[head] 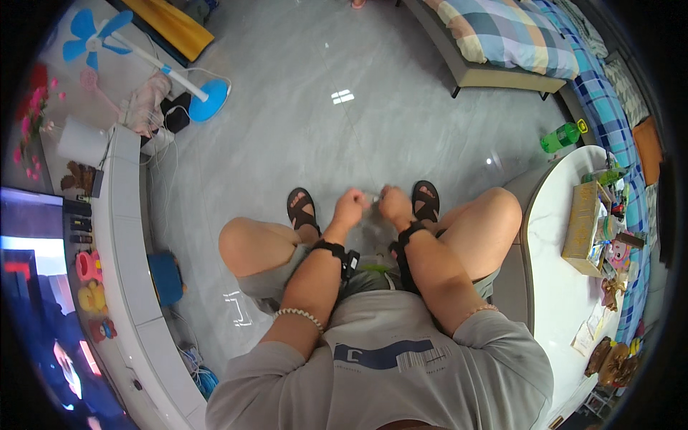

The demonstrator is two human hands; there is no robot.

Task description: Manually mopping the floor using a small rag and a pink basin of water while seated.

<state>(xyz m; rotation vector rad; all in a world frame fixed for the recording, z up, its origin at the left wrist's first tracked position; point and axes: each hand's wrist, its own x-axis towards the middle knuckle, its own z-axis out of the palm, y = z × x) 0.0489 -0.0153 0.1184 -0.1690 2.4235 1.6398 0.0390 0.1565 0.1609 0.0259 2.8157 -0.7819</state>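
My left hand (352,207) is half curled in front of me, between my knees and above the grey floor. Close to its right, my right hand (395,204) has its fingers bent inward. A small pale item (373,198) shows blurred between the fingertips of both hands; its kind and which hand grips it cannot be made out. Each wrist wears a black strap, and a small device sits on the left one. Below the hands, a green and whitish thing (379,266) lies at my lap, partly hidden by my forearms.
A blue fan (206,101) stands at the upper left beside a white cabinet (129,236) and cables. At right is a white-topped table (545,236) with a cardboard box (580,228). A green bottle (560,137) stands behind it, near a bed (505,78). A blue stool (165,279) is at left.
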